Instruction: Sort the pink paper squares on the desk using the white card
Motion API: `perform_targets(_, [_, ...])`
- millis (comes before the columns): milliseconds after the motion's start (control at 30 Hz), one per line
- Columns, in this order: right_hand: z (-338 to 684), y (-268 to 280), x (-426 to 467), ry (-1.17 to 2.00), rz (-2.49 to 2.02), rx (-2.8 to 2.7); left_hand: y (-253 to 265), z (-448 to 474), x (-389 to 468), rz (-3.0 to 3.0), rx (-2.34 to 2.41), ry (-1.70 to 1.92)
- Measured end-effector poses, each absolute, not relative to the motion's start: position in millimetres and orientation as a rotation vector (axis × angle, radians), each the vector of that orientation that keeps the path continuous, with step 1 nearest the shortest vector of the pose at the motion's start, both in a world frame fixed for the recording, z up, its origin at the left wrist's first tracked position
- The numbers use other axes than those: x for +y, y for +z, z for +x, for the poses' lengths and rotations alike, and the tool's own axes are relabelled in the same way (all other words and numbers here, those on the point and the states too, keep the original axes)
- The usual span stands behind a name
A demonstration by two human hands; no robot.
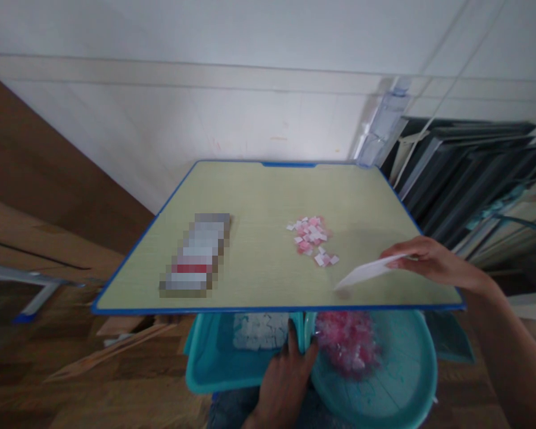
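Hands well apart: right hand (pixel 422 262) was clamped on one end of a thin white sheet (pixel 368 271), held tilted above the right front of the pale-yellow, blue-edged surface (pixel 250 190). Left hand (pixel 283 381) was at the adjoining rims of two containers below; couldn't tell if it gripped. Rectangular teal plastic tub (pixel 199 363) held flat white pieces (pixel 259 330); round teal plastic basin (pixel 406 363) held a blurry pink-red bunch (pixel 348 342). Small pink-and-white squares (pixel 310 235) lay loosely heaped on the surface; pixelated oblong item (pixel 194 256) sat left.
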State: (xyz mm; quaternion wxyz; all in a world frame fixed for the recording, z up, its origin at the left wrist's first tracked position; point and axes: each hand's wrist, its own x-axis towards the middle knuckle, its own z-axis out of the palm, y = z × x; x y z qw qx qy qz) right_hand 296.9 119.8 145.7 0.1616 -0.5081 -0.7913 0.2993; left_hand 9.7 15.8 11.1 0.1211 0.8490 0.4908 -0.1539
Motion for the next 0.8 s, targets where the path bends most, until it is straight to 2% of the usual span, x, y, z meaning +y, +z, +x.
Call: perform_targets(800, [315.7, 146.0, 87.3, 0.944, -1.331, -2.275, 11.5, 8.9, 15.4, 2.489, 1.418, -0.449])
